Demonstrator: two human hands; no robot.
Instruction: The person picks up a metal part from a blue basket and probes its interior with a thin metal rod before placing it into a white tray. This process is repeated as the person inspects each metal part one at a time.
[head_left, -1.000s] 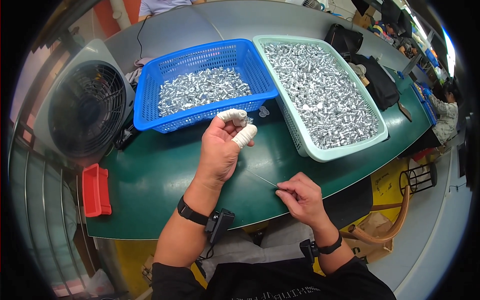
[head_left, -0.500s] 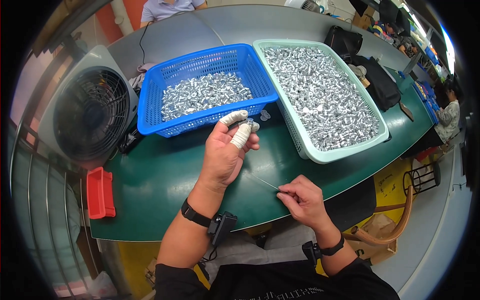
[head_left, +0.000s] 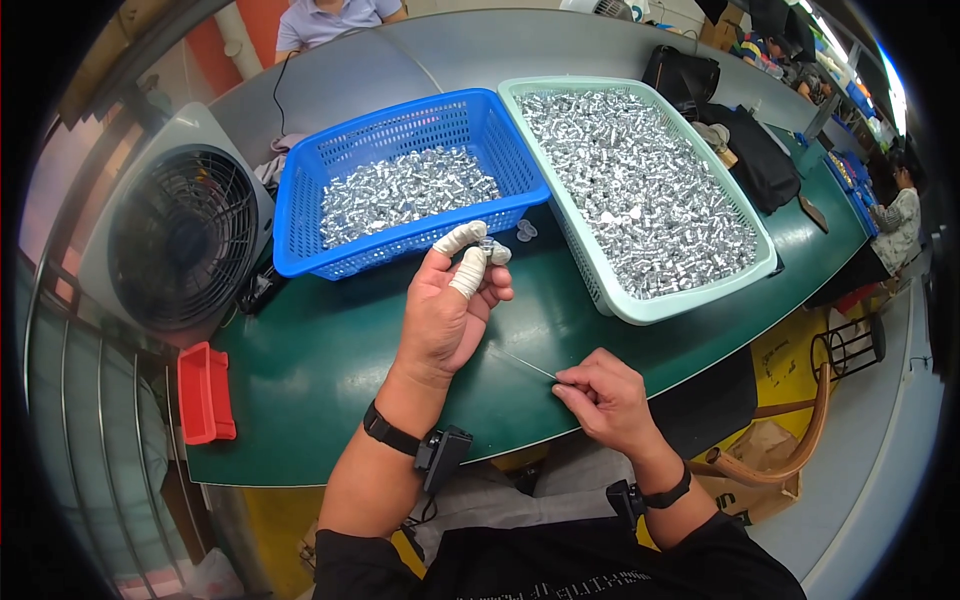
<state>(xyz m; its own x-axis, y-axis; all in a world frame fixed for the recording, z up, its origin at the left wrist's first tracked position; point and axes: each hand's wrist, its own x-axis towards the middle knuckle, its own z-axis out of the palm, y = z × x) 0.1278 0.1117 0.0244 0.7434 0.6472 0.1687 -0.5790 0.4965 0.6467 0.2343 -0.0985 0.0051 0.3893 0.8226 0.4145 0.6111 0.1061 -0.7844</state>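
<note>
My left hand (head_left: 440,320), with white tape wrapped round several fingertips, is raised in front of the blue basket. Its taped fingers pinch a small silvery metal part (head_left: 487,243), whose exact shape is too small to tell. Lower and to the right, my right hand (head_left: 608,400) is closed on a thin metal rod (head_left: 530,367) between thumb and forefinger. The rod's free end points up and left toward my left palm, apart from the metal part.
A blue perforated basket (head_left: 390,247) and a fuller pale green basket (head_left: 640,314) hold many small metal parts. Small clear discs (head_left: 526,231) lie between them. A fan (head_left: 185,235) and red bin (head_left: 206,400) stand left on the green table (head_left: 320,400). Another person sits across.
My left fingers and the metal part have shifted slightly left, and the part appears a little turned. The right hand and rod hold nearly the same place. The view has tilted slightly.
</note>
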